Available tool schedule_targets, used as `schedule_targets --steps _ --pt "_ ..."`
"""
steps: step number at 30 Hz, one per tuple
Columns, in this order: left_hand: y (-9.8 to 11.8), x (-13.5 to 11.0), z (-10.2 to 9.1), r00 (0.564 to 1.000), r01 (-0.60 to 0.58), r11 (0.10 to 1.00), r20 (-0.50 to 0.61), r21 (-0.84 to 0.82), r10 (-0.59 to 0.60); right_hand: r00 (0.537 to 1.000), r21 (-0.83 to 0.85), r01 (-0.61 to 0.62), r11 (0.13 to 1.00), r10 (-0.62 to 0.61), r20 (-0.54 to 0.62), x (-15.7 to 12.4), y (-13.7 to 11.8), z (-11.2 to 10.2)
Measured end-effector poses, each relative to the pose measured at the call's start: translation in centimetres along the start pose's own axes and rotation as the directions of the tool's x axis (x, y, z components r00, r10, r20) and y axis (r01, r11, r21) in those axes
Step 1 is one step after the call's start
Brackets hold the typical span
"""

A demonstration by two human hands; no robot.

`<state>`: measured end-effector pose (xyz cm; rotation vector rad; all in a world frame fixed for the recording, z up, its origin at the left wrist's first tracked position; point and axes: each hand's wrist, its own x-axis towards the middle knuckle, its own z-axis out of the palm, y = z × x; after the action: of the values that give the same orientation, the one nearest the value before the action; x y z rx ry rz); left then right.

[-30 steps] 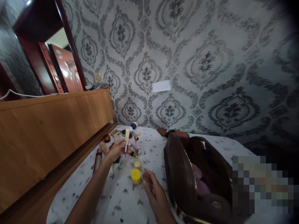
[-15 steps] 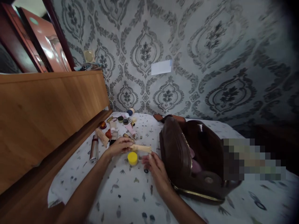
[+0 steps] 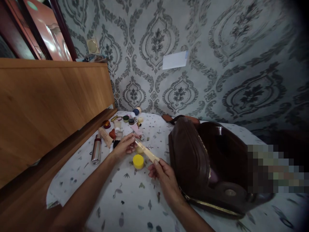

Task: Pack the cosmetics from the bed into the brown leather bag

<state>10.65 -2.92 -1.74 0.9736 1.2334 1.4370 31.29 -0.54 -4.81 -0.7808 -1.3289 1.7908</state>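
Observation:
My left hand (image 3: 125,145) pinches one end of a slim beige cosmetic tube (image 3: 147,152). The other end rests in the curled fingers of my right hand (image 3: 162,174), so the tube is held slanted between both hands above the patterned sheet. A small yellow-lidded jar (image 3: 138,161) sits on the sheet just below the tube, with a second pale jar (image 3: 140,149) behind it. An open brown leather bag (image 3: 193,158) lies directly right of my right hand, its zipper edge facing me.
Several cosmetics lie scattered at the sheet's far left: a silver-and-red cylinder (image 3: 96,152), a beige tube (image 3: 105,137), small jars (image 3: 127,119). A wooden headboard (image 3: 48,106) runs along the left. Patterned wallpaper (image 3: 217,64) stands behind. A blurred patch covers the right.
My left hand lifted the beige tube from the pile and swung it rightward. My right hand rose from the sheet and took hold of its free end.

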Motion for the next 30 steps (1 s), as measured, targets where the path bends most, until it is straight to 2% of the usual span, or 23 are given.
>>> schedule_targets --steps 10,24,30 --pt "-0.5 0.1 0.8 0.997 -0.039 0.999 -0.072 -0.023 0.037 1.0 0.001 -0.014 1.0 0.014 -0.002 0.2 0.3 0.0" --pt "-1.2 0.4 0.4 0.997 -0.073 0.997 -0.043 -0.041 0.071 1.0 0.014 -0.019 1.0 0.019 0.022 0.1 0.2 -0.1" --pt "-1.3 0.6 0.3 0.992 -0.101 0.994 -0.073 -0.032 0.098 1.0 0.001 0.004 1.0 -0.004 0.012 0.0 0.3 -0.1"
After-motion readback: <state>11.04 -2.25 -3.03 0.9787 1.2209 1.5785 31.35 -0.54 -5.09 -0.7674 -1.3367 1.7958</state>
